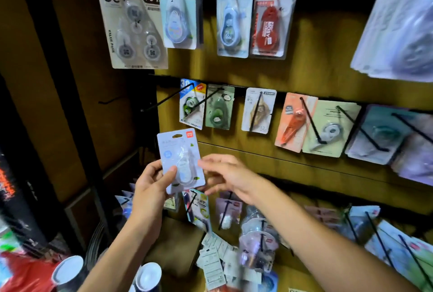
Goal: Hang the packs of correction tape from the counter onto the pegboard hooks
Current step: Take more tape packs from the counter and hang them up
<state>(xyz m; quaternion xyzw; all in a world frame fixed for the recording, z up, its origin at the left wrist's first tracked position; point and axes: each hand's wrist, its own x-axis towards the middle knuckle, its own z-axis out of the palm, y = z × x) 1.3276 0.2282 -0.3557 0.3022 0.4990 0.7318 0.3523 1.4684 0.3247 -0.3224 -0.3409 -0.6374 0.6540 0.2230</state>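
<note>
My left hand (152, 186) holds a pale blue pack of correction tape (180, 160) upright in front of the wooden pegboard (304, 71), thumb on its front. My right hand (225, 177) is at the pack's right edge, fingers loosely spread and blurred; whether it touches the pack is unclear. An empty black hook (168, 97) sticks out above the pack, left of the middle row. More loose packs (215, 261) lie in a pile on the counter below.
Hanging packs fill the upper row (234, 20), middle row (297, 123) and lower hooks (227, 212). A thick stack of packs (403, 22) hangs at the top right. Two white-rimmed tubes (68, 273) stand at the bottom left by a dark shelf frame (58, 57).
</note>
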